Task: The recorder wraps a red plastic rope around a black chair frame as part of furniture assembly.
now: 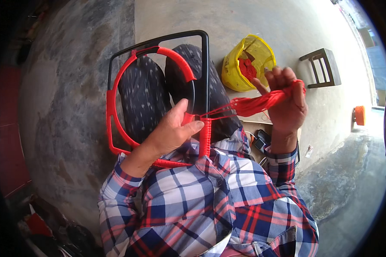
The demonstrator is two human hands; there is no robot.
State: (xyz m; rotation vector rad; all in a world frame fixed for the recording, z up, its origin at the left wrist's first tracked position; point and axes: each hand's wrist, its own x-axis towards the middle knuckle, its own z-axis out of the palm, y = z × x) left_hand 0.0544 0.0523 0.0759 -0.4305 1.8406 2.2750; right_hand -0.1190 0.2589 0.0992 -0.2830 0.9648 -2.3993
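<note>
A black metal frame, roughly rectangular with a ring inside it, rests across my lap. Red cord wrapping covers the near sides and much of the ring; the far bar and most of the right bar are bare black. My left hand grips the frame where ring and right bar meet, its thumb lying by the last turns of cord. Looped over my raised right hand is a hank of red cord, with its fingers curled around it. Several strands run taut from the hank to the right bar.
On the floor beyond my right knee stands a yellow bucket with red cord inside. Farther right are a small dark stool and an orange-red spool. A dark device lies beside my right forearm.
</note>
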